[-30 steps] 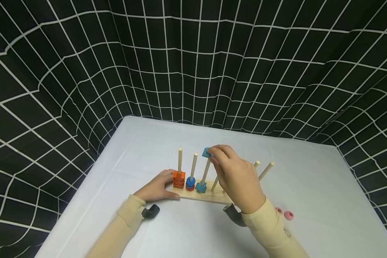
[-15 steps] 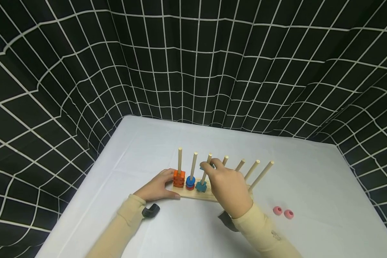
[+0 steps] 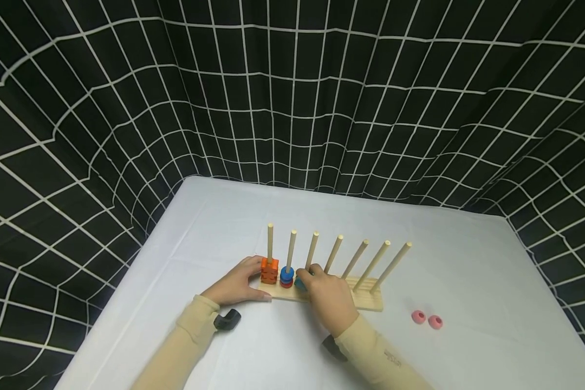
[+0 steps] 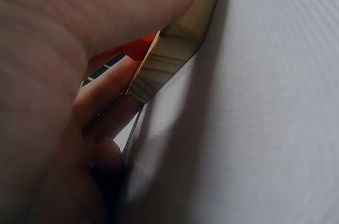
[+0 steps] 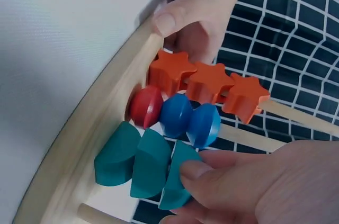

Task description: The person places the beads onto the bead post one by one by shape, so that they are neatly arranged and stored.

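Observation:
A wooden base carries a row of upright pegs. My left hand grips its left end, thumb along the front edge. Three orange star-shaped blocks are stacked on the first peg. On the second sit a red bead at the bottom and two blue beads above it. The third peg bears three teal blocks with curved and flat sides. My right hand pinches the topmost teal block between thumb and fingers, close against the one below.
Two pink beads lie on the white tablecloth to the right of the base. Several bare pegs rise from the base's right part. A black curtain with a white grid hangs behind and around the table.
My right hand has brought the teal block from the top of the third peg down along it onto the stack. My left hand has stayed on the base's end.

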`<state>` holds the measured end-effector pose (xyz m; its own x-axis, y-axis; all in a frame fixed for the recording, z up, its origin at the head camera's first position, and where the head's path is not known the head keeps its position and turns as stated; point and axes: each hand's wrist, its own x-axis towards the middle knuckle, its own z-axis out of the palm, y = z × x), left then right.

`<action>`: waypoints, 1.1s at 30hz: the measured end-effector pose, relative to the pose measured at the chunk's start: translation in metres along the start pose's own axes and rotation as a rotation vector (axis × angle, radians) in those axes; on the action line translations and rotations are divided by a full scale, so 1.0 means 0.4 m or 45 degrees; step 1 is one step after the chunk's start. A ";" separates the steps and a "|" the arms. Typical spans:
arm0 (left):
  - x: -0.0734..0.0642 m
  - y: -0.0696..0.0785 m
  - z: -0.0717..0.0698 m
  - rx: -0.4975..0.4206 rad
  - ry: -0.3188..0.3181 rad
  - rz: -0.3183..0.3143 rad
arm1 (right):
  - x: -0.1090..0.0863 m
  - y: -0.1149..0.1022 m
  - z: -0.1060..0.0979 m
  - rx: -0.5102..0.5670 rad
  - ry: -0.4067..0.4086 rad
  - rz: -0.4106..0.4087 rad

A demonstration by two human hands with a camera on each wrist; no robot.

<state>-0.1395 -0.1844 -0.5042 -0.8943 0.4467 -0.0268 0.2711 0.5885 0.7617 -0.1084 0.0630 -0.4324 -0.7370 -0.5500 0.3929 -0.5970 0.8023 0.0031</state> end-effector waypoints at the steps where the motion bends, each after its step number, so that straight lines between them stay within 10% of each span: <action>1: 0.000 -0.001 0.000 0.002 0.000 0.005 | -0.001 0.001 0.003 0.004 -0.011 0.006; 18: -0.003 0.013 -0.006 -0.001 -0.007 -0.017 | -0.147 0.079 -0.196 0.079 0.155 0.143; 33: -0.003 0.008 -0.005 0.015 -0.007 -0.067 | -0.339 0.303 -0.153 0.087 -0.218 0.742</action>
<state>-0.1383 -0.1845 -0.5005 -0.9056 0.4182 -0.0703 0.2275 0.6192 0.7516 -0.0616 0.2490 -0.4291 -0.9856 -0.0587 0.1587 -0.0946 0.9688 -0.2290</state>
